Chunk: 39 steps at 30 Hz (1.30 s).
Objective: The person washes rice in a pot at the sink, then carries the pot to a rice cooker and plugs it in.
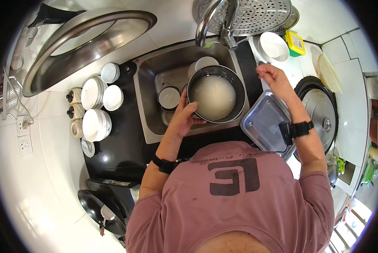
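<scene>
My left hand grips the near left rim of a dark-lined rice cooker pot, the thumb over the edge and fingers underneath. Cloudy whitish water fills its lower part; whether rice lies beneath is hard to tell. The pot is held over the right side of a stainless steel sink, hiding part of it. Right of the sink, my right hand is raised with its fingers curled, near a white bowl. Whether anything is between those fingertips cannot be seen.
A chrome faucet arches above the sink, which holds a small bowl. Stacked white bowls stand left. A rectangular clear lid or tray lies below my right forearm, beside a lidded pan. A large metal lid hangs upper left.
</scene>
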{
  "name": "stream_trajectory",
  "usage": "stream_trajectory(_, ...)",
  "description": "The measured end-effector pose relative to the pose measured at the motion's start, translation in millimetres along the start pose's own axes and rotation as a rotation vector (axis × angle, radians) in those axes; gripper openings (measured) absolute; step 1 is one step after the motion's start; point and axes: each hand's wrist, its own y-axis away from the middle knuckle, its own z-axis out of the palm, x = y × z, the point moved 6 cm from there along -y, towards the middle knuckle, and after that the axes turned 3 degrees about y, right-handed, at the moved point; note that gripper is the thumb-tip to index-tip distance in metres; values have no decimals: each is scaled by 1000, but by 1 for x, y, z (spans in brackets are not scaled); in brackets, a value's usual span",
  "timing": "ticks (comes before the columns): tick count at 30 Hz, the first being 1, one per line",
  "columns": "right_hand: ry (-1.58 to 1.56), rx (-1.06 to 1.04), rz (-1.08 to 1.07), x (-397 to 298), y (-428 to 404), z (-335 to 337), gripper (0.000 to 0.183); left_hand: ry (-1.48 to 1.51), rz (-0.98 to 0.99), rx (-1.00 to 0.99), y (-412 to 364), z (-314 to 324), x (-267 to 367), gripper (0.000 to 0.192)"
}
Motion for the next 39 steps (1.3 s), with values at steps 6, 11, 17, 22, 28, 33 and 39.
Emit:
stream_trajectory(6,602,186,5,100,-38,-26,30,-47,107,135,4,-16,13,90)
stream_trajectory(11,729,98,-12,147,-56,-24,33,-146,153,209,10,-20,30,90)
stream_trajectory(17,729,-15,171,138,-62,-11,30,-120,127,231,6,-23,25,86)
stream_trajectory(22,779,-106,272,134,-58,-3,24,-49,96,175,-1,-20,24,85)
stream_trajectory(28,832,-92,313,141,-57,3,20,-149,107,206,-2,-20,35,88)
stream_trajectory(33,851,8,246,149,-59,6,18,-262,209,301,4,-26,47,86)
stream_trajectory(39,851,19,231,144,-58,6,18,-276,261,351,12,-30,60,90)
